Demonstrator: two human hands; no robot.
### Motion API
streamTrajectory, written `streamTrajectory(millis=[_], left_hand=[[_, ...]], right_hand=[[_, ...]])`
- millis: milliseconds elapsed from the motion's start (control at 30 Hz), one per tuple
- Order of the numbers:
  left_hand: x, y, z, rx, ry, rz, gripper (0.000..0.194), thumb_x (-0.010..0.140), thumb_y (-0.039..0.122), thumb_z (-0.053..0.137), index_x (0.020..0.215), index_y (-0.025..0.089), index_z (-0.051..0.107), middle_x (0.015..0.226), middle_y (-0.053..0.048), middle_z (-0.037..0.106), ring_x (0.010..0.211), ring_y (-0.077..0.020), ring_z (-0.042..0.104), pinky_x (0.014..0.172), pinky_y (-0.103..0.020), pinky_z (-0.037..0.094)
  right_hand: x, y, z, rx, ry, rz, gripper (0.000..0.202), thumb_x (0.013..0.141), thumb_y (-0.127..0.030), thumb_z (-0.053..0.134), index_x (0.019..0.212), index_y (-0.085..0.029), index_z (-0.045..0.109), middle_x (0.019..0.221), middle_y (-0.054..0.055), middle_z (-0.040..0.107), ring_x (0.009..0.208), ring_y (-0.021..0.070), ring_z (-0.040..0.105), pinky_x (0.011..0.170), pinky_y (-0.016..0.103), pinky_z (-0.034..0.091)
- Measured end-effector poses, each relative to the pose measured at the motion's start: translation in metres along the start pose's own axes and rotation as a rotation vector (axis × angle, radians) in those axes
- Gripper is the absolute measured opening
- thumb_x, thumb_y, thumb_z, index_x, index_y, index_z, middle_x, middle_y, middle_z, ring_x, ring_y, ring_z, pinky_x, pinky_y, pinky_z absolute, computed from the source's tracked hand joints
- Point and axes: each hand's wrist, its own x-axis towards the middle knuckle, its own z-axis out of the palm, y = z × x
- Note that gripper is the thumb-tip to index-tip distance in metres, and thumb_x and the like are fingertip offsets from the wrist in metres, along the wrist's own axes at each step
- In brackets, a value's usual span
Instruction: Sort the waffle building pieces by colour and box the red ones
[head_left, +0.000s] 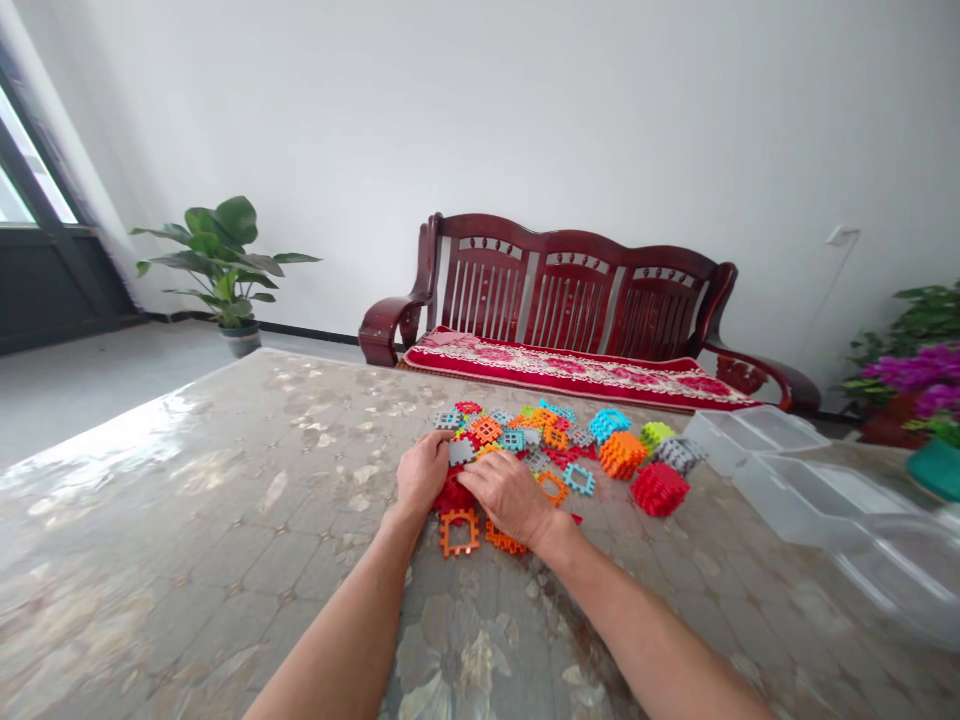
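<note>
My left hand [422, 472] is closed at the left edge of the pile, its fingertips at a flat grey toothed puzzle tile [460, 452]. My right hand [513, 494] reaches in from the other side, fingers bent and pointing left. What lies under its fingertips is hidden. Red tiles [452, 493] show between the two hands. Just in front lie an orange square frame tile [458, 533] and another orange tile [504, 538], partly covered by my right hand. Behind the hands spreads a loose pile of toothed tiles, including an orange window tile [486, 430] and a blue frame tile [579, 479].
Right of the pile stand sorted stacks: red [660, 489], orange [622, 456], blue [608, 424], grey [679, 455] and lime [656, 435]. Clear plastic boxes [795, 490] sit at the table's right. A dark red wooden bench [570, 300] is beyond the patterned tablecloth [225, 540].
</note>
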Motion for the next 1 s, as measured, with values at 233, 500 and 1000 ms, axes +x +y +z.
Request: streamTrajectory(millis=[233,500,1000], left_hand=[[0.0,0.0,-0.001,-0.052,0.009,-0.02,0.035,0.091,0.03,0.038,0.111,0.028,0.067,0.115,-0.002,0.07,0.101,-0.0194,0.065,0.087,-0.028,0.048],[-0.002,0.002,-0.003,-0.053,0.01,-0.027,0.036,0.091,0.033,0.038,0.112,0.029,0.067,0.114,-0.001,0.071,0.101,-0.02,0.065,0.085,-0.028,0.048],[0.0,0.003,-0.005,0.011,-0.025,-0.031,0.036,0.089,0.035,0.04,0.113,0.03,0.066,0.116,-0.001,0.07,0.103,-0.0217,0.064,0.084,-0.029,0.048]], right_hand=[[-0.002,0.002,0.006,0.033,0.132,0.048,0.031,0.092,-0.011,0.044,0.118,-0.018,0.059,0.109,0.009,0.068,0.097,0.0192,0.059,0.087,0.035,0.043],[-0.021,0.009,-0.006,0.293,0.3,0.498,0.036,0.089,-0.019,0.05,0.124,-0.022,0.06,0.115,0.007,0.069,0.103,0.0197,0.063,0.092,0.035,0.048],[-0.103,0.041,-0.014,0.149,0.156,0.913,0.041,0.086,-0.038,0.054,0.121,-0.019,0.062,0.119,0.01,0.065,0.102,0.0221,0.062,0.091,0.035,0.046]])
